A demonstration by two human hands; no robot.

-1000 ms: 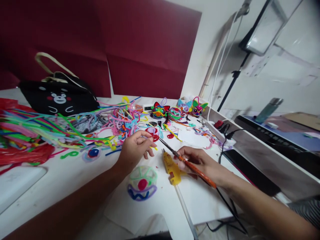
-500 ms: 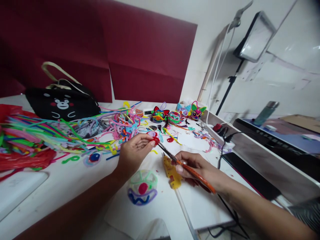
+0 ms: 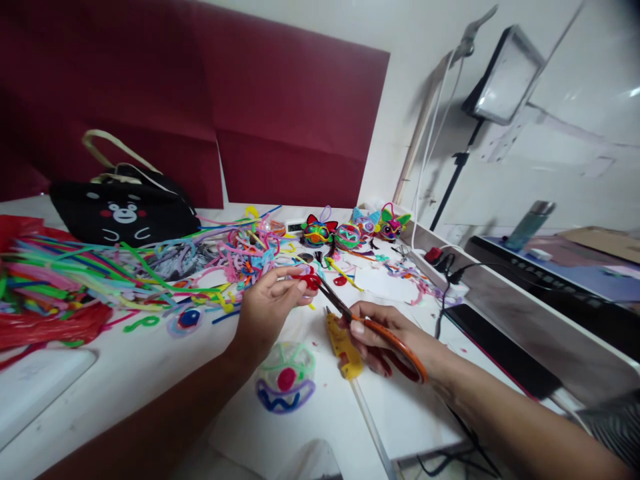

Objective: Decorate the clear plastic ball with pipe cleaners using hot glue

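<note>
Red pipe-cleaner loop (image 3: pixel 311 280) sits pinched between the thumb and fingertips of the left hand (image 3: pixel 267 307), lifted just above the bench (image 3: pixel 125 373) and just beyond the tip of the yellow glue gun (image 3: pixel 343 340). The left hand's fingers are pressed together on it. One pair of scissors (image 3: pixel 370 327) with orange handles is in the right hand (image 3: pixel 387 337), whose fingers are clamped through and around the handle loops, just to the right of the glue gun. The dark blades slant up over the gun's nose, and their tips meet the loop; whether the blades are parted I cannot tell.

The single glue gun lies flat on the bench between the two hands, with a clear glue stick running out of its near end. Just left of it and a little nearer stands one dome (image 3: pixel 286 377) of pale green strands with a red dot and a blue zigzag. Farther left of the gun lie one small blue-and-red disc (image 3: pixel 189 319) and one green curl (image 3: pixel 143 323), then a big loose heap of coloured pipe cleaners (image 3: pixel 75 273). Well beyond the gun, four finished figures (image 3: pixel 349 235) with pointed ears stand in a row. Far left and beyond it rests one black bag (image 3: pixel 123 210) with a bear face.
</note>
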